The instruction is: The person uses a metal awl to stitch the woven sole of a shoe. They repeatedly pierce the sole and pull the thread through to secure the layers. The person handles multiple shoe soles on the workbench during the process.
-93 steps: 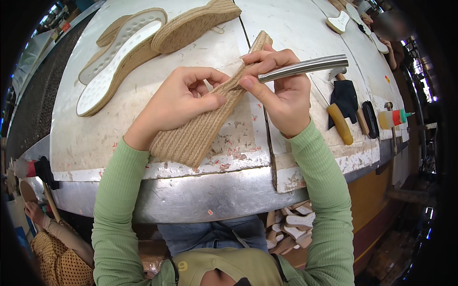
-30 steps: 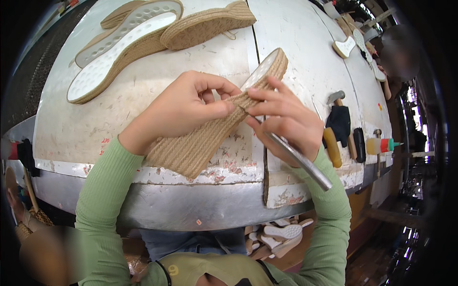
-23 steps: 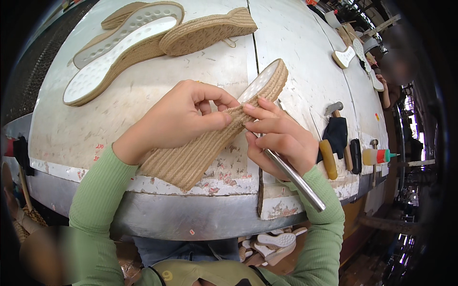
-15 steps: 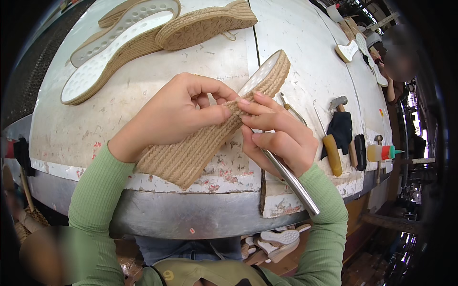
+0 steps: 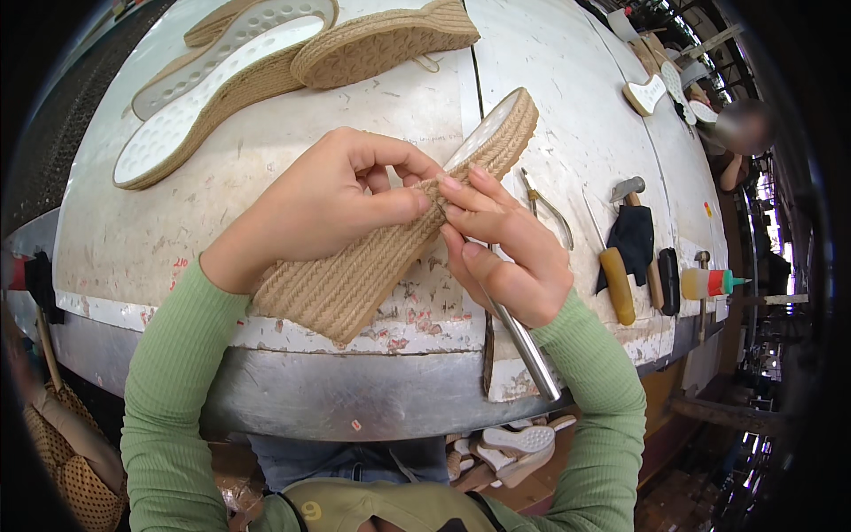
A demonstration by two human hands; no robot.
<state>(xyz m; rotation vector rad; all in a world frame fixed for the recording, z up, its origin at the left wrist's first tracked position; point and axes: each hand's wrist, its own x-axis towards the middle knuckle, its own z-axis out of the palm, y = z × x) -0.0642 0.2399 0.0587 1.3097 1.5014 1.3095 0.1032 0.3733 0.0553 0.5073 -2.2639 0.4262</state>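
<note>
A braided-rope wedge sole point(image 5: 346, 288) lies slantwise in front of me, its white inner face showing at the far end. My left hand point(image 5: 328, 191) is closed on its upper edge, thumb and fingertips pinching the braid. My right hand point(image 5: 523, 253) grips a slim metal tool point(image 5: 527, 359) with a round shiny handle that points toward the table's front edge. The tool's tip is hidden at the braid, beneath my right fingers. Those fingertips touch the sole just right of my left thumb.
Several rope-edged soles point(image 5: 213, 106) lie at the far left. To the right are snips point(image 5: 550, 208), a yellow-handled awl point(image 5: 618, 284), a hammer point(image 5: 629, 188), a dark cloth point(image 5: 631, 239) and a green-capped bottle point(image 5: 709, 284). More soles point(image 5: 519, 452) sit below the table edge. A co-worker point(image 5: 736, 155) is at far right.
My right hand has shifted a little to the left, and the tool's handle end has swung left and up with it. More of the snips now shows. My left hand has hardly moved.
</note>
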